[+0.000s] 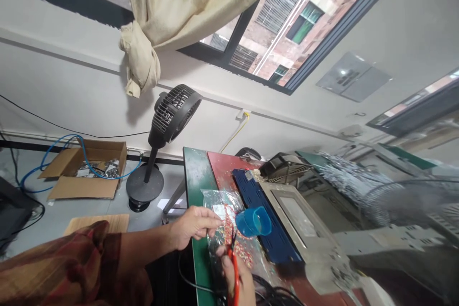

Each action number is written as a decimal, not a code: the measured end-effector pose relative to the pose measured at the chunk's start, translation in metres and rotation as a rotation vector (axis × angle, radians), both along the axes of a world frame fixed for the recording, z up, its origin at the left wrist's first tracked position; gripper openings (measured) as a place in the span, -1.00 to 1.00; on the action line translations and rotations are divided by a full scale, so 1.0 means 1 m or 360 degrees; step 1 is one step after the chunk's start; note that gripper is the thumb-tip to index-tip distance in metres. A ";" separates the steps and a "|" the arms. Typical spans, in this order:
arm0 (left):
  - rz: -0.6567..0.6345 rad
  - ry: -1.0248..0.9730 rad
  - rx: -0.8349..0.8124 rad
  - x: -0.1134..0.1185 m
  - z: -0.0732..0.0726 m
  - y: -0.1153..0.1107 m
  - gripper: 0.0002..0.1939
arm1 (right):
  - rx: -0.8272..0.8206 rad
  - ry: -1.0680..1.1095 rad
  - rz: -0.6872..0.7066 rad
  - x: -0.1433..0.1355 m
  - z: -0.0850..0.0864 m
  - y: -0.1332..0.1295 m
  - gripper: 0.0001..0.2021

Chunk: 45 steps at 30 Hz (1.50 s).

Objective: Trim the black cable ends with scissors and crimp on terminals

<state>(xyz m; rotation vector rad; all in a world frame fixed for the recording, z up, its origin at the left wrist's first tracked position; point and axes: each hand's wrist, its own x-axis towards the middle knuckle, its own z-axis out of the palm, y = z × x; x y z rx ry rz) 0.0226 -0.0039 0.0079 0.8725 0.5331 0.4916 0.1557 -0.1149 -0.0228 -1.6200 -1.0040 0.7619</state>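
Observation:
My left hand (pixel 197 226) is over the green table edge, its thumb and fingers pressed together in a pinch. What lies between the fingertips, if anything, is too small to tell. Close by, my right hand (pixel 241 279) grips red-handled scissors (pixel 235 272), with dark pointed blades directed up toward the left fingertips. Beneath both hands lies a clear plastic bag (pixel 211 197) and many small red and yellow pieces (pixel 244 254). A translucent blue cup (pixel 247 222) rests tilted on its side just beyond the blades.
Behind the cup is a dark blue slotted panel (pixel 267 220) beside a beige machine (pixel 301 215). Black cables (pixel 274 294) lie at the near right. A standing fan (pixel 175 112) and an open cardboard box (pixel 84 189) are on the floor to the left.

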 end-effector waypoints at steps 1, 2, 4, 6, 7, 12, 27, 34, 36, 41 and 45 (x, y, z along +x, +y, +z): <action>0.0044 0.0009 0.0031 0.001 0.000 0.001 -0.75 | 0.0003 -0.0026 0.0000 -0.004 0.000 0.000 -0.56; 0.0076 0.0023 0.0062 0.001 0.001 0.001 -0.75 | 0.0007 -0.0040 -0.0010 -0.007 0.000 0.000 -0.57; 0.0109 0.0057 0.0117 0.004 0.000 0.001 -0.74 | -0.0002 -0.0053 -0.0010 -0.012 0.001 -0.001 -0.57; 0.0116 0.0090 0.0190 0.007 -0.001 0.001 -0.70 | -0.0030 -0.0064 0.0013 -0.012 0.002 -0.002 -0.56; 0.0121 0.0104 0.0241 0.008 -0.002 0.000 -0.69 | -0.0056 -0.0066 0.0033 -0.010 0.003 -0.002 -0.55; 0.0116 0.0148 0.0545 0.011 -0.007 0.004 -0.71 | -0.0207 0.0004 0.0092 -0.002 0.001 -0.002 -0.53; 0.0038 0.0368 0.0876 0.011 -0.006 0.015 -0.78 | -0.0330 -0.0181 -0.0028 -0.010 0.007 -0.003 -0.48; -0.0033 0.0338 0.0777 0.015 -0.014 0.019 -0.79 | -0.0323 -0.0197 -0.0049 -0.010 0.005 -0.005 -0.52; -0.0042 0.0333 0.0763 0.017 -0.016 0.020 -0.78 | -0.0318 -0.0195 -0.0061 -0.009 0.002 -0.005 -0.53; -0.0047 0.0240 0.0614 0.019 -0.018 0.016 -0.70 | -0.0245 -0.0175 -0.0169 -0.008 -0.002 -0.005 -0.51; -0.0077 0.0166 0.0466 0.016 -0.017 0.010 -0.65 | -0.0247 0.0051 -0.0371 -0.007 0.005 -0.005 -0.49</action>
